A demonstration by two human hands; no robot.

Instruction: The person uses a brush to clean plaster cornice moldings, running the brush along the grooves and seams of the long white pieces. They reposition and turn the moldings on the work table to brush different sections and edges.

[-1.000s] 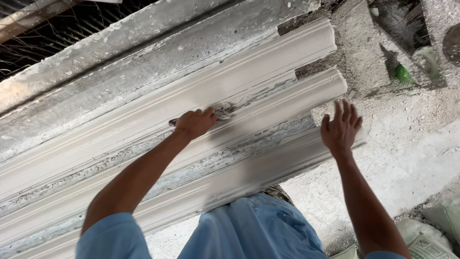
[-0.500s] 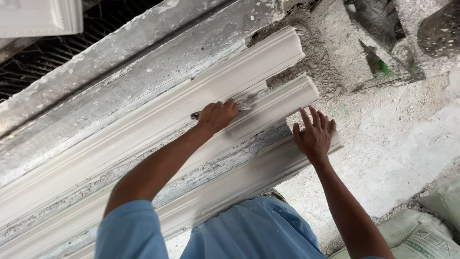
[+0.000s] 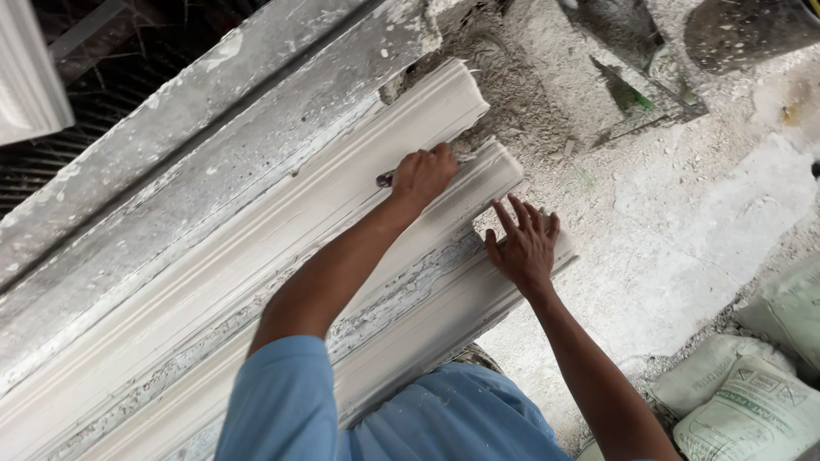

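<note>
Moulding lengths fill the left and middle of the view: long white plaster cornice strips (image 3: 256,282) lying side by side on a dusty, plaster-caked bench (image 3: 196,162), their long axis running from the lower left up to the upper right, where their cut ends stop. The left hand (image 3: 424,173) sits on the upper strip close to that end, fingers (image 3: 440,158) curled tight around a small tool (image 3: 385,178); only a dark tip shows at the thumb side, so its kind cannot be told. The tool lies in the groove between two strips, pointing back down their length. Just right of it and lower, the right hand (image 3: 523,248) rests flat on the nearer strip's end, fingers (image 3: 512,215) spread and pressing down, holding nothing. The left hand is the nearer one to the groove. Further right lies the rubble-strewn floor (image 3: 683,213), and grey sacks (image 3: 752,401) sit at the lower right corner.
</note>
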